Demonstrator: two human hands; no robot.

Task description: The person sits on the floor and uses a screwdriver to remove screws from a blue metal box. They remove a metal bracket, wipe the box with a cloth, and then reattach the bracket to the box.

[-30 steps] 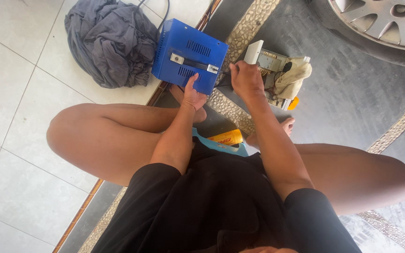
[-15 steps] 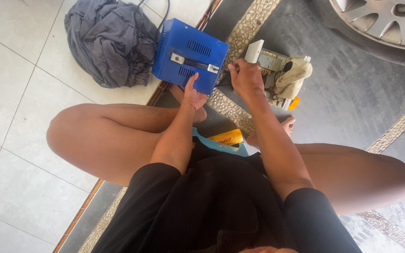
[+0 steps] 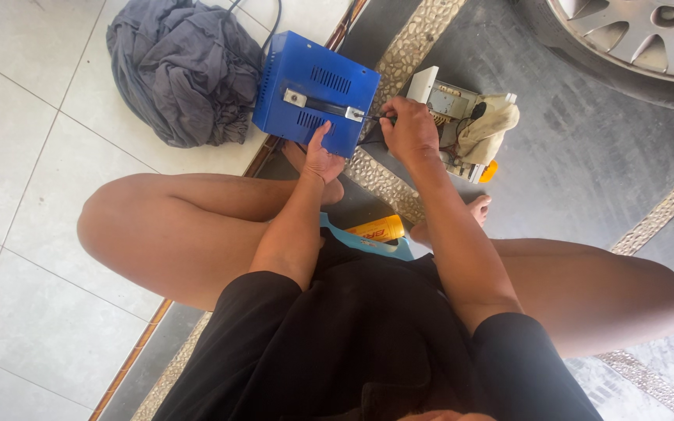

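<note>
A blue metal box (image 3: 315, 90) with vent slots and a silver carry handle sits on the floor in front of me. My left hand (image 3: 320, 156) rests flat against its near side, fingers apart. My right hand (image 3: 409, 129) is closed around a dark slim tool whose tip points at the right end of the box's handle. I sit cross-legged behind the box.
A crumpled grey cloth (image 3: 181, 66) lies left of the box. A pale open device (image 3: 450, 109) with a beige rag (image 3: 489, 129) sits to the right. A yellow can (image 3: 376, 228) lies near my feet. A car wheel (image 3: 633, 35) is at top right.
My right hand has moved left from the pale device to the right end of the blue box's handle. The left hand stays against the box.
</note>
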